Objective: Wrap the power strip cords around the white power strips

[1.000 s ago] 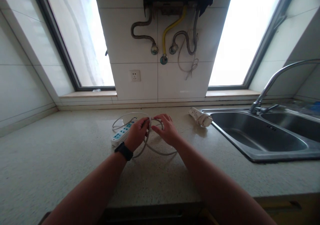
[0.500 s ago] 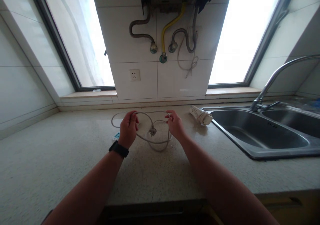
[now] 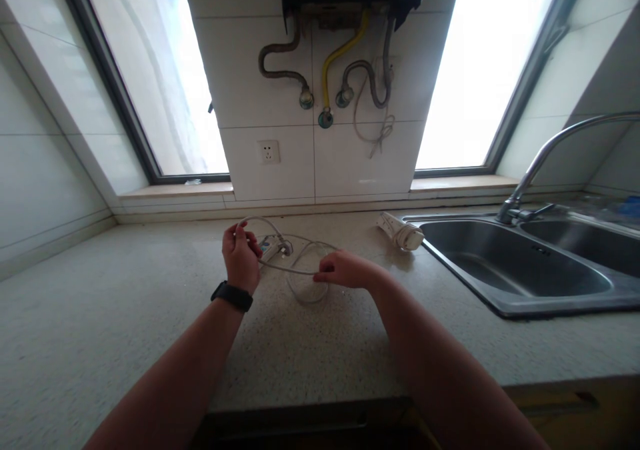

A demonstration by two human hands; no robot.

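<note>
Left hand [image 3: 241, 255]: raised just above the countertop [image 3: 100, 317], fingers curled shut around the grey-white cable [image 3: 300, 271]; a loop of it arches over the top of the fist. Black watch [image 3: 231, 296] on that wrist. Right hand [image 3: 345, 271]: lower, near the counter surface, thumb and forefinger pinched on the same cable, other fingers folded in. The cable runs taut-ish between the two hands and sags in a loop onto the counter below the right hand. Its plug [image 3: 284, 249] hangs just right of the left hand. Power strip [image 3: 267, 246]: mostly hidden behind the left hand and cable, lying on the counter. Further right, a second white bundled cord [image 3: 403, 233] lies beside the sink [image 3: 505, 307], well apart from the hands. Wall socket [image 3: 269, 151] sits on the tiles above.
</note>
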